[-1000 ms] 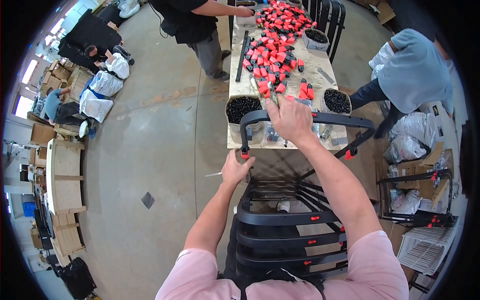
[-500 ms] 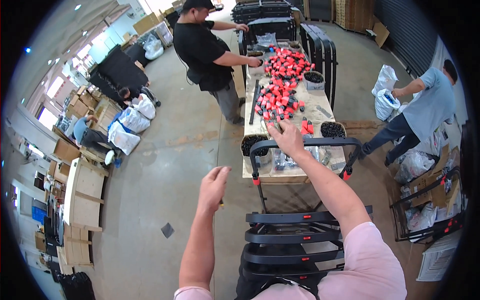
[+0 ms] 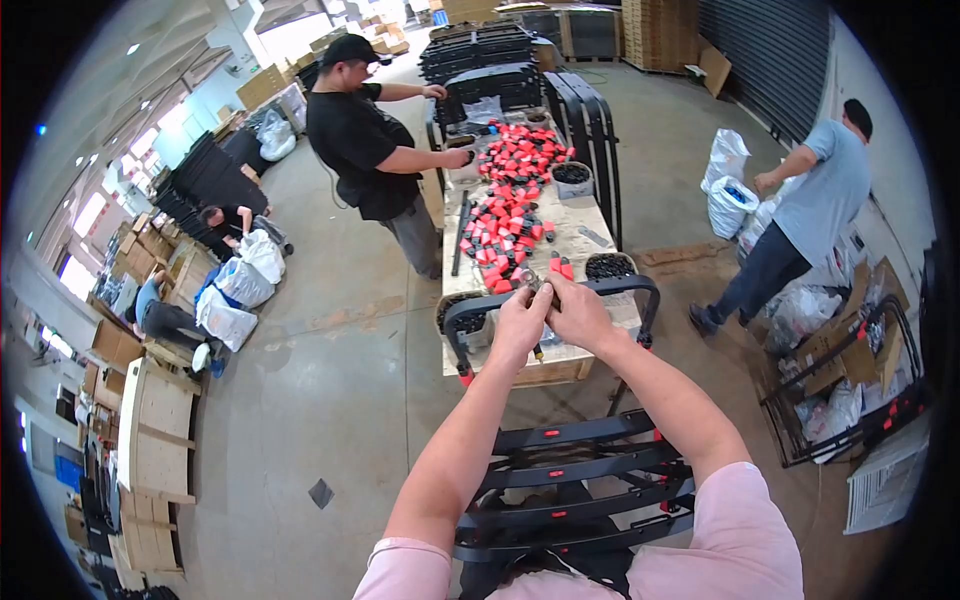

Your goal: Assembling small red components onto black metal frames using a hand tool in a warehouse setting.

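Observation:
My left hand (image 3: 521, 326) and my right hand (image 3: 580, 316) meet over the near end of a wooden table (image 3: 575, 213). Both are closed, fingertips together around something small that the fingers mostly hide. Below my left hand pokes a thin dark tool with a yellow end (image 3: 539, 353); its kind I cannot tell. Just under the hands runs the curved black tube frame (image 3: 630, 283), with red pieces at its legs. Beyond them, red-and-black plastic parts (image 3: 515, 160) lie heaped along the table. Tubs of small black pieces, one at the left (image 3: 455, 312) and one at the right (image 3: 609, 266), flank my hands.
Several black frames (image 3: 575, 476) are stacked right before my body. A co-worker in black (image 3: 365, 150) stands at the table's left side, one hand at a tub. Another person in light blue (image 3: 820, 190) bends beside white sacks (image 3: 730, 205) at the right. Wooden crates (image 3: 158, 430) stand left.
My left hand has risen to the right and joined my right hand over the frame. The view has shifted, so the table appears further left.

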`<state>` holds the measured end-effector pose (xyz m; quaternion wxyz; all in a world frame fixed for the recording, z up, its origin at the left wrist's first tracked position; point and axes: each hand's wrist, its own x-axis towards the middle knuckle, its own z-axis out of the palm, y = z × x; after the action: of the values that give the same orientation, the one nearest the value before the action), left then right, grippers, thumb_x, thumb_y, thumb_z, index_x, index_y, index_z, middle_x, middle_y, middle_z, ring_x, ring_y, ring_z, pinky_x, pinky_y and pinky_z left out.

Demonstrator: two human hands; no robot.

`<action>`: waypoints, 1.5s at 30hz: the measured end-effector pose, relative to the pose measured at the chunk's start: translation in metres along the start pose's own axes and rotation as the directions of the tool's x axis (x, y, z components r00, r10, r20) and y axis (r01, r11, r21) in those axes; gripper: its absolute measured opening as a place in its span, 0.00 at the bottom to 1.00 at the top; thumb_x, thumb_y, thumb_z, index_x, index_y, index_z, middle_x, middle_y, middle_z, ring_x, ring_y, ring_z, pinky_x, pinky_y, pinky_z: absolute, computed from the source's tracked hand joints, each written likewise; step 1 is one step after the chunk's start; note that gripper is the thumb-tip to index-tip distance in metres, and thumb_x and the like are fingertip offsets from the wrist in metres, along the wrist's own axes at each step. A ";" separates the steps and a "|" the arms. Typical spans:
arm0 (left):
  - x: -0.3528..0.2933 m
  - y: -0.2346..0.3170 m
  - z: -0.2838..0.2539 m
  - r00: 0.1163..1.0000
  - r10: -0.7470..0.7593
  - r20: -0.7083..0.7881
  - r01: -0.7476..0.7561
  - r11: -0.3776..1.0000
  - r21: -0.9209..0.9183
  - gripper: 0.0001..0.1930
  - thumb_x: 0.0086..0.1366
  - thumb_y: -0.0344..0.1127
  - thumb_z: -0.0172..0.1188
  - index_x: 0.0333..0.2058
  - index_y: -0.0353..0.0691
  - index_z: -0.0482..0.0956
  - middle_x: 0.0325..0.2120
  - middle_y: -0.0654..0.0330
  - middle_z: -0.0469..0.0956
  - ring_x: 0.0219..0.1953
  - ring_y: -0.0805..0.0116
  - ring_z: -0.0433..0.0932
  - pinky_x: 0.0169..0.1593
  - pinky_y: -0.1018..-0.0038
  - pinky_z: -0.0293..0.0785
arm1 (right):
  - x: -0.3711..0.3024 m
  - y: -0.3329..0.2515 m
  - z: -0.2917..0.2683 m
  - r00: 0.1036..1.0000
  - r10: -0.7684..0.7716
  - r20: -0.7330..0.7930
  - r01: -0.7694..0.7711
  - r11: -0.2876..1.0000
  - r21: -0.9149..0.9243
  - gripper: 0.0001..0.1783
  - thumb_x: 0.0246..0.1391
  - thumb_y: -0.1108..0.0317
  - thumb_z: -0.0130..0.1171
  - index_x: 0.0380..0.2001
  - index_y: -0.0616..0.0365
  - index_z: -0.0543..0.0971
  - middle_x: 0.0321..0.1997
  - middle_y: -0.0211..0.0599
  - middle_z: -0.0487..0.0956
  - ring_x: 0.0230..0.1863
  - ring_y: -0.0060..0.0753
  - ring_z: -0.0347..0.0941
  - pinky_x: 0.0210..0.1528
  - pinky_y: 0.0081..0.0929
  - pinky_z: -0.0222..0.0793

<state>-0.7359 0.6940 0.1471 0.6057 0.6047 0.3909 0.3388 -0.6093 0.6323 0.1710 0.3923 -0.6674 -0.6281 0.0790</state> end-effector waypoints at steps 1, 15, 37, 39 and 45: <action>0.003 -0.003 0.016 1.000 -0.009 0.007 0.009 1.000 0.014 0.19 0.75 0.47 0.58 0.39 0.34 0.82 0.29 0.66 0.78 0.32 0.79 0.69 0.38 0.73 0.69 | -0.005 0.013 -0.008 1.000 0.022 -0.003 -0.022 1.000 0.001 0.13 0.60 0.62 0.60 0.39 0.58 0.73 0.35 0.54 0.81 0.40 0.64 0.79 0.38 0.54 0.72; 0.012 -0.037 0.137 0.953 -0.301 0.044 0.304 0.942 -0.143 0.22 0.74 0.49 0.52 0.39 0.30 0.79 0.27 0.56 0.78 0.25 0.68 0.74 0.28 0.66 0.69 | -0.069 0.103 -0.071 0.984 0.122 0.127 -0.142 0.977 0.160 0.20 0.58 0.71 0.59 0.53 0.65 0.78 0.54 0.56 0.79 0.56 0.57 0.76 0.60 0.42 0.71; 0.018 -0.087 0.204 0.849 -0.509 0.140 0.501 0.691 -0.521 0.20 0.76 0.45 0.46 0.50 0.34 0.76 0.34 0.57 0.74 0.30 0.65 0.74 0.27 0.64 0.71 | -0.142 0.080 -0.110 0.829 0.542 0.134 -0.538 0.840 -0.069 0.21 0.55 0.54 0.65 0.44 0.58 0.87 0.30 0.43 0.86 0.32 0.36 0.85 0.40 0.37 0.78; 0.014 -0.084 0.210 0.860 -0.488 0.148 0.487 0.699 -0.523 0.20 0.77 0.45 0.44 0.52 0.33 0.75 0.38 0.54 0.74 0.34 0.62 0.75 0.32 0.60 0.74 | -0.140 0.088 -0.105 0.765 0.628 0.143 -0.634 0.773 -0.007 0.22 0.56 0.55 0.65 0.46 0.61 0.87 0.30 0.42 0.86 0.31 0.33 0.84 0.39 0.35 0.78; 0.009 -0.089 0.215 0.896 -0.434 0.097 0.415 0.738 -0.533 0.21 0.77 0.47 0.45 0.52 0.33 0.74 0.38 0.53 0.75 0.36 0.62 0.76 0.35 0.62 0.74 | -0.132 0.114 -0.095 0.672 0.728 0.138 -0.737 0.640 0.217 0.19 0.60 0.57 0.66 0.46 0.60 0.86 0.33 0.32 0.86 0.30 0.21 0.81 0.33 0.23 0.75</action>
<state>-0.5473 0.5976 0.0496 0.8053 0.2983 0.4166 0.2982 -0.4897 0.4844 0.1139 0.3970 -0.8064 -0.2957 0.3233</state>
